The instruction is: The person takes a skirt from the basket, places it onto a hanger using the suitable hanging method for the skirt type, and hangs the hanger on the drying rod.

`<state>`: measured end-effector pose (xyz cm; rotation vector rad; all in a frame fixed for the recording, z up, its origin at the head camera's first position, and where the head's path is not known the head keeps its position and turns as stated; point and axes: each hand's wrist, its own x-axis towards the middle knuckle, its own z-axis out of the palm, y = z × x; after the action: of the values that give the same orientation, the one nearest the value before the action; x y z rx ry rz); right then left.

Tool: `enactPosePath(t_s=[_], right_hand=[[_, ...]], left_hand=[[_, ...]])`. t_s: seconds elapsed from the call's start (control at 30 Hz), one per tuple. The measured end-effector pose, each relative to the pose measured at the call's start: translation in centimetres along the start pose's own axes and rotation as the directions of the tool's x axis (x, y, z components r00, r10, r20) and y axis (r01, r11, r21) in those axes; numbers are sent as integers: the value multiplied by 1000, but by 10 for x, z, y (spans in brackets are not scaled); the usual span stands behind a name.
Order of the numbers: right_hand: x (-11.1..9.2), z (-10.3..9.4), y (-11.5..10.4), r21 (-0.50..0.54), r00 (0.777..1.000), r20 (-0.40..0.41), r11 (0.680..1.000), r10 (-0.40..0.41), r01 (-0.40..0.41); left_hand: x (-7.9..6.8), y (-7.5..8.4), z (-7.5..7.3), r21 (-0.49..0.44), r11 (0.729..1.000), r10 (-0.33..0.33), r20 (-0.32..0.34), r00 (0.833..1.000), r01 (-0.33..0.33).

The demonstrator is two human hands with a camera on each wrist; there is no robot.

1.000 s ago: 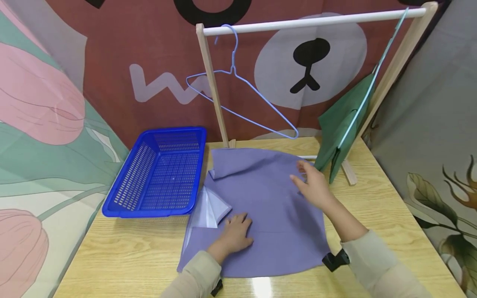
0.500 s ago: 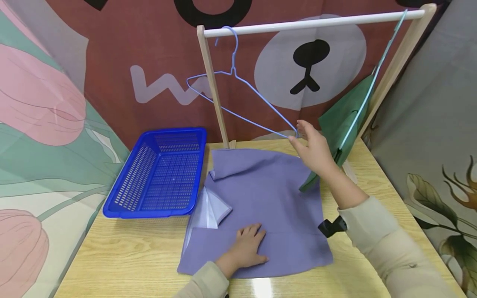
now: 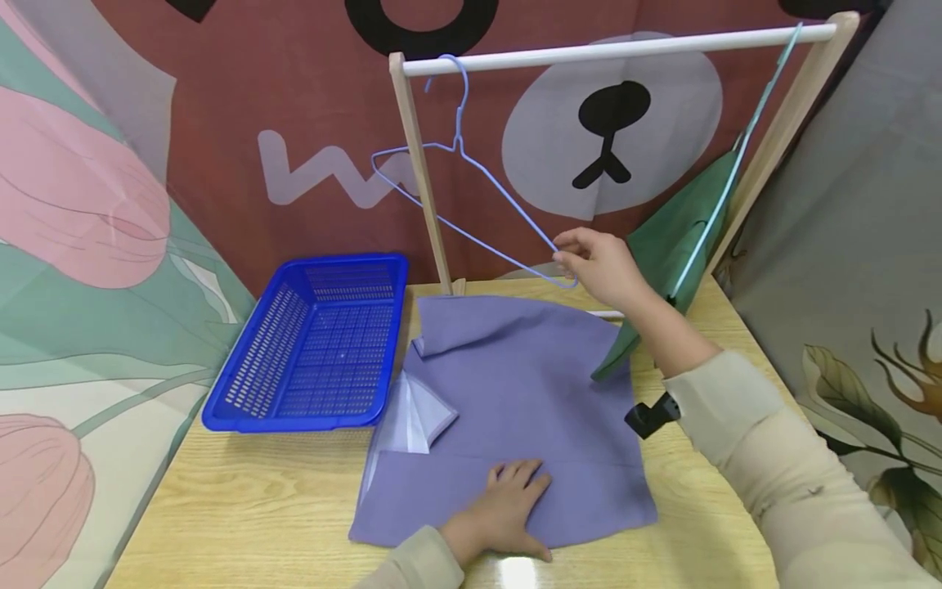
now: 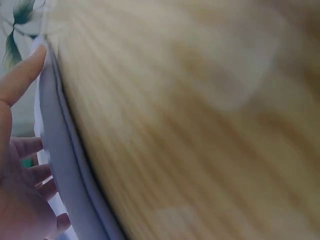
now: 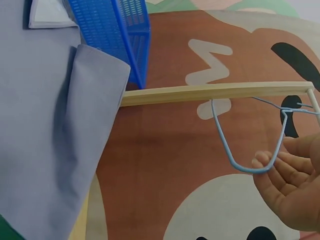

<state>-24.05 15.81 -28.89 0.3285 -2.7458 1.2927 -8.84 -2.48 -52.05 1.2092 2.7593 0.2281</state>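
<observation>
A blue clothes hanger [image 3: 500, 187] hangs by its hook from the rack's white rod. My right hand [image 3: 602, 263] pinches it near its lower right corner. The right wrist view shows the fingers of the right hand [image 5: 292, 182] at the hanger's bent end [image 5: 250, 170]. Below, a purple cloth [image 3: 530, 384] lies spread on the table, one left-hand corner turned back to show a pale underside. On its front edge rests my left hand [image 3: 508, 507], fingers spread and thumb over the border. The left wrist view has that hand [image 4: 25, 185] against the cloth's edge [image 4: 65, 135].
The wooden rack [image 3: 423, 180] with its white rod [image 3: 625, 51] stands at the back. On its right, a green cloth [image 3: 680, 221] hangs from a light teal hanger [image 3: 724, 192]. A blue basket [image 3: 331, 360] sits at the left of the wooden table [image 3: 243, 491].
My right hand has risen from over the purple cloth to the blue hanger and taken hold of it, tilting its corner slightly down and left. My left hand has slid right and toward the front edge.
</observation>
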Motion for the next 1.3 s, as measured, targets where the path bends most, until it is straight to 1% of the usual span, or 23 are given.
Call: enactPosePath(t_s=[0.1, 0.23, 0.37, 0.5, 0.63, 0.77, 0.97, 1.13, 1.3], right_hand=[[5, -1, -5, 31, 1000, 26, 999, 10, -11], [12, -4, -11, 38, 995, 90, 999, 36, -39], [18, -7, -15, 12, 987, 148, 998, 61, -63], [21, -10, -19, 10, 973, 212, 996, 85, -89], [20, -13, -22, 60, 962, 251, 990, 107, -126], [19, -16, -25, 158, 959, 257, 974, 116, -161], [15, -21, -29, 304, 963, 247, 935, 106, -181], [9, -27, -32, 398, 977, 199, 905, 78, -153], [3, -36, -33, 512, 986, 164, 850, 43, -122]], left_hand=[[1, 7, 1, 22, 999, 29, 20, 999, -29], [4, 11, 1, 36, 999, 26, 31, 999, -27], [8, 11, -1, 48, 998, 28, 30, 999, -29], [14, 9, -1, 81, 996, 26, 16, 1000, -28], [19, 7, -4, 101, 995, 20, 14, 1000, -22], [22, 6, -9, 122, 992, 26, 20, 999, -28], [26, 4, -15, 137, 990, 27, 23, 999, -30], [29, 2, -16, 147, 989, 13, 40, 999, -19], [35, 1, -15, 140, 990, -13, 23, 1000, 10]])
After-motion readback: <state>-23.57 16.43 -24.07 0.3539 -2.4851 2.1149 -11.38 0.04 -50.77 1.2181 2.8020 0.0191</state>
